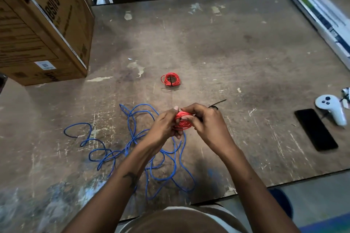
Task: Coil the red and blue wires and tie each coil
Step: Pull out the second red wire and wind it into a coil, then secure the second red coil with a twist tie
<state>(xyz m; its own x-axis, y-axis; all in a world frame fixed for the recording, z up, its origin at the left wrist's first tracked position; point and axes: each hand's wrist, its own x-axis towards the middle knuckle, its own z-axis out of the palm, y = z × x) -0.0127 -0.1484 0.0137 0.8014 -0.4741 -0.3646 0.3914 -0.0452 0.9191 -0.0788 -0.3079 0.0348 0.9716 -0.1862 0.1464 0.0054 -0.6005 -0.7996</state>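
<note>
Blue wire (132,149): loose, tangled loops on the table (227,53), nearest the person, under and left of the forearms. Not coiled, not tied.

Red coil in hand (182,122): small, tight bundle held up over the table, above the blue wire's far edge. Left hand (162,128) has its grip curled round the coil from the left; right hand (206,123) pinches it from the right, fingers closed on the turns. A black tie (217,103) pokes out behind the right hand; whether it is threaded round the coil cannot be told.

Risks, as judged: springy turns may fan out if either grip eases before the tie is cinched; the tie may catch only some turns; the blue loops below could snag a dangling end.

Tied red coil (170,79): flat on the table, further off, a black tie across it.

Off to the right: phone (316,129), white controller (330,108). Far left: cardboard box (37,24).
</note>
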